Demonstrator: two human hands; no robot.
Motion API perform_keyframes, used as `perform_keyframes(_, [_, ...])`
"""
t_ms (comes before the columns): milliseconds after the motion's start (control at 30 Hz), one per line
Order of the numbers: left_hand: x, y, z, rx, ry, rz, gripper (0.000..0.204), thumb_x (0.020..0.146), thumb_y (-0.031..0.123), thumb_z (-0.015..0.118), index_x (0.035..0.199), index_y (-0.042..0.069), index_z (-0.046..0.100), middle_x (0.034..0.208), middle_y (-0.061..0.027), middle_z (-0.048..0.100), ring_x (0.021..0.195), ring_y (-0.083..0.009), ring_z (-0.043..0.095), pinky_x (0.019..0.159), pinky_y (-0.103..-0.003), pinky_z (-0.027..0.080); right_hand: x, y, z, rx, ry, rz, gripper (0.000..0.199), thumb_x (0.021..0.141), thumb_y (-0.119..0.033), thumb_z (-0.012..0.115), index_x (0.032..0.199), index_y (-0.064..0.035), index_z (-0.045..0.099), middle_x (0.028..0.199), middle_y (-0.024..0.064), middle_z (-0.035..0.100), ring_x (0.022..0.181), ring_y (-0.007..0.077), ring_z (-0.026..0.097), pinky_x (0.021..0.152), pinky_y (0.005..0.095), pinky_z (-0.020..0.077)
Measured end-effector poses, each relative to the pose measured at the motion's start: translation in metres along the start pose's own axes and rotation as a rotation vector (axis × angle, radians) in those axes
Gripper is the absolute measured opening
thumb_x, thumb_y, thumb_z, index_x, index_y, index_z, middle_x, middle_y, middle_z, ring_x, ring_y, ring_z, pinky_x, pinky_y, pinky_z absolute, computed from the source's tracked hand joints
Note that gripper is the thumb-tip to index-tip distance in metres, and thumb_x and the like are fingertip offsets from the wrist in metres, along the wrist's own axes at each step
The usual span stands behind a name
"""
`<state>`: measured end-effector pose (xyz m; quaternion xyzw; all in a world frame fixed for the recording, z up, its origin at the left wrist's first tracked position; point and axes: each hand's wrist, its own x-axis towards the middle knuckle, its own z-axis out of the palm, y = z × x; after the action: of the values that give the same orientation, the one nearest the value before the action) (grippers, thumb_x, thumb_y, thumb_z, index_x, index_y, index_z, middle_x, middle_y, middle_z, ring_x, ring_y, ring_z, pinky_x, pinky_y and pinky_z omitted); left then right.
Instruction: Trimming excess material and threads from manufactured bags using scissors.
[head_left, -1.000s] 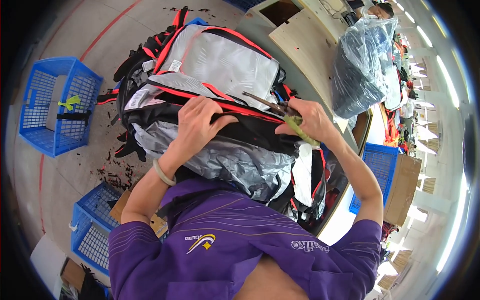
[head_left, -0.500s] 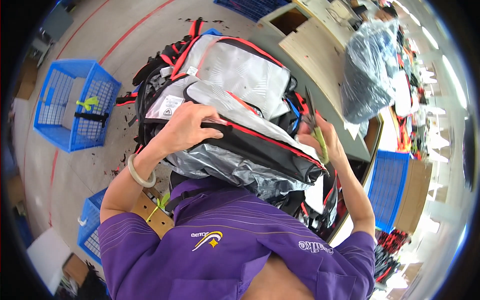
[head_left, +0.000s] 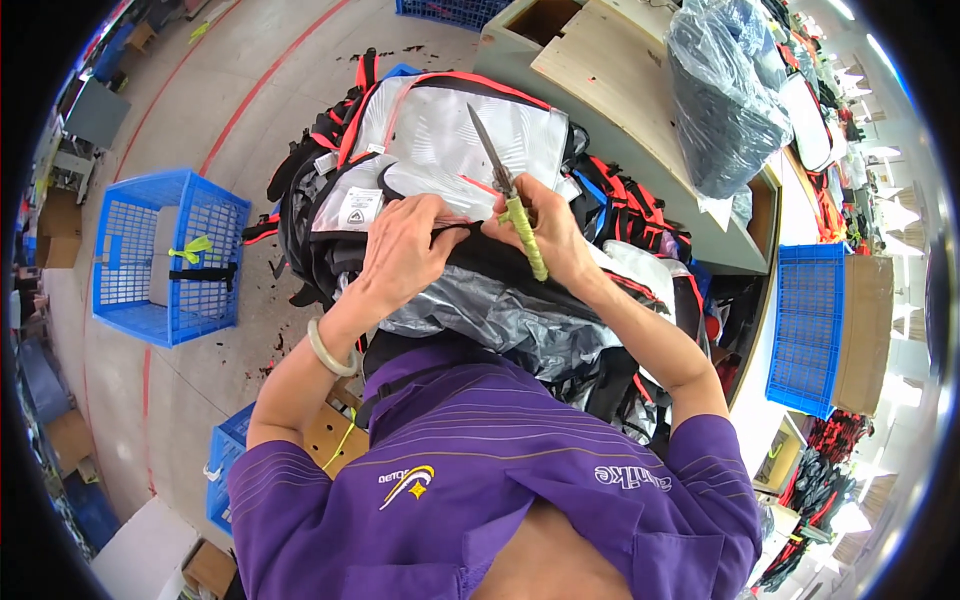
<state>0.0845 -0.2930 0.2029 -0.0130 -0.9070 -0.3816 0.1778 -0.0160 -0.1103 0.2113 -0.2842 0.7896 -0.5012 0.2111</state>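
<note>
A backpack (head_left: pixel 425 110) lies in front of me, its pale grey patterned lining turned up, with red-edged seams and black panels. My left hand (head_left: pixel 405 245) is closed on the black edge with red trim, beside a white label (head_left: pixel 360 209). Close to its right, my right hand (head_left: pixel 548 228) grips scissors (head_left: pixel 522 232) with yellow-green wrapped handles, blades pointing up and away over the lining. The right fingertips also come to the bag's edge; whether they pinch it is hidden. Crumpled silver-grey fabric (head_left: pixel 500 310) hangs from the bag towards my body.
A blue crate (head_left: pixel 168 330) stands on the floor at left, another blue crate (head_left: pixel 805 325) at right beside cardboard. A wooden-topped bench (head_left: pixel 610 75) runs along the far right, with a plastic-wrapped bundle (head_left: pixel 725 110). More black and red bags (head_left: pixel 640 210) lie beyond my right hand.
My right hand has moved left with the scissors, from the bag's right end to beside my left hand. My left hand stays on the edge. The view has shifted slightly.
</note>
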Motion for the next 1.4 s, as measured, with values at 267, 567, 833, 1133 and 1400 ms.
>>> perform_keyframes(267, [0.004,-0.006,-0.001,-0.228,0.019,-0.122,0.025,0.075,0.004,0.075,0.090,0.000,0.056,0.078,-0.0089,0.067,0.071,-0.0122,0.063,0.066,-0.026,0.049,-0.034,0.015,-0.060,-0.687,-0.111,-0.148,0.072,0.059,-0.063,0.077,0.088,-0.0001,0.057,0.087,0.0139,0.060,0.086,0.0341,0.060,0.071,0.0431,0.0487])
perform_keyframes(567, [0.010,0.006,-0.003,-0.274,0.002,-0.228,0.043,0.073,0.006,0.077,0.102,0.001,0.045,0.074,-0.0124,0.064,0.068,-0.0198,0.064,0.068,-0.031,0.050,-0.026,0.007,-0.066,-0.763,-0.132,-0.222,0.069,0.058,-0.062,0.077,0.086,-0.0014,0.058,0.082,0.0126,0.060,0.079,0.0329,0.061,0.064,0.0428,0.0479])
perform_keyframes(833, [0.008,0.008,-0.005,-0.270,0.005,-0.231,0.045,0.073,0.006,0.078,0.103,0.001,0.044,0.073,-0.0117,0.063,0.068,-0.0191,0.063,0.069,-0.030,0.050,-0.026,-0.001,-0.068,-0.739,-0.184,-0.194,0.064,0.059,-0.057,0.079,0.076,-0.0001,0.056,0.072,0.0132,0.058,0.069,0.0338,0.059,0.059,0.0424,0.0456])
perform_keyframes(1133, [0.002,0.004,0.002,-0.254,0.039,-0.181,0.048,0.074,0.004,0.078,0.108,0.000,0.043,0.074,-0.0096,0.064,0.070,-0.0110,0.061,0.068,-0.024,0.048,-0.024,0.014,-0.061,-0.732,-0.137,-0.275,0.070,0.060,-0.065,0.075,0.082,-0.0006,0.056,0.079,0.0135,0.062,0.075,0.0348,0.062,0.062,0.0436,0.0473])
perform_keyframes(1400, [-0.001,0.003,0.005,-0.304,0.076,-0.156,0.062,0.071,0.001,0.080,0.118,0.001,0.042,0.079,-0.0078,0.062,0.073,-0.0114,0.062,0.070,-0.024,0.050,-0.018,0.008,-0.055,-0.700,-0.213,-0.239,0.070,0.061,-0.065,0.074,0.078,0.0001,0.055,0.074,0.0148,0.061,0.072,0.0364,0.061,0.060,0.0445,0.0473])
